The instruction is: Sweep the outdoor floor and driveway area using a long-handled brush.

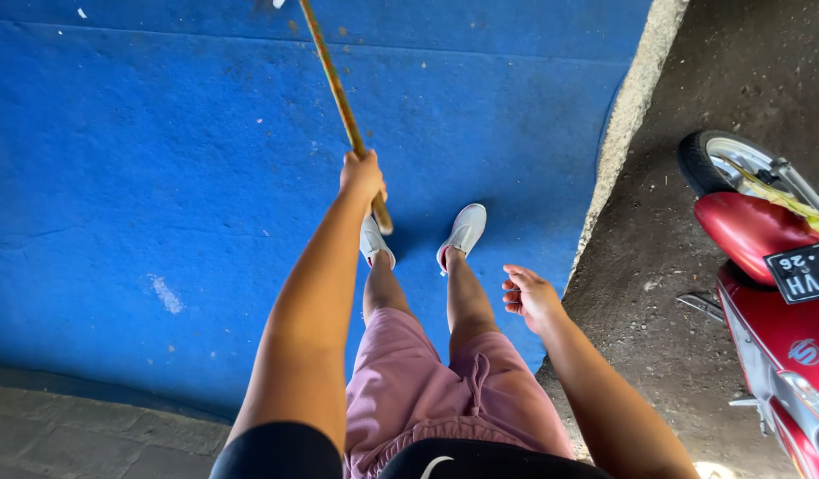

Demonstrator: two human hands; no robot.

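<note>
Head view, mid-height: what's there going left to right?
Blue mat → left hand gripping the wooden stick → white shoes → right hand, held loosely and holding nothing → concrete kerb → dirt ground → red motorbike.

One wooden stick [338,93], one blue mat [161,177], two white shoes [464,232], two hands [362,175], one red motorbike [773,293], one rear tyre [716,160].

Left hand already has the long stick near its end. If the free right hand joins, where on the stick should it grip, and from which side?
Probably just above the left hand, on the bare shaft of the wooden stick, coming from the right. The stick slants up and away to the left, and the right hand hangs open on that side.
</note>
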